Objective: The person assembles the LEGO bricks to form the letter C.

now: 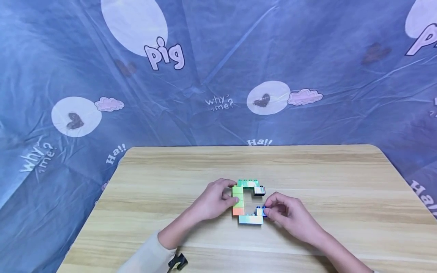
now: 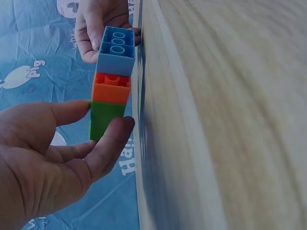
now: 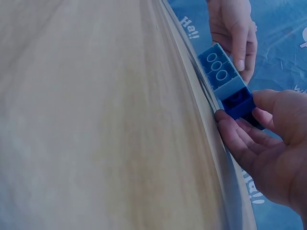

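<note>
On the table lies a C-shaped assembly of toy building bricks. Its left side is made of light green bricks (image 1: pixel 238 193) and an orange brick (image 1: pixel 238 211); a green brick (image 1: pixel 248 183) runs along the far side, with a black brick (image 1: pixel 259 191) at its right end. A light blue brick (image 1: pixel 250 220) forms the near side, its hollow underside facing the left wrist camera. My left hand (image 1: pixel 218 200) grips the light green side between thumb and fingers. With my right hand (image 1: pixel 286 214) I pinch a dark blue brick (image 3: pixel 238 103), which adjoins the light blue brick's right end.
The wood-grain table (image 1: pixel 164 163) extends around the bricks on every side. A blue printed cloth (image 1: pixel 191 76) hangs behind its far edge. A small black object (image 1: pixel 178 261) sits by the left sleeve (image 1: pixel 150 254).
</note>
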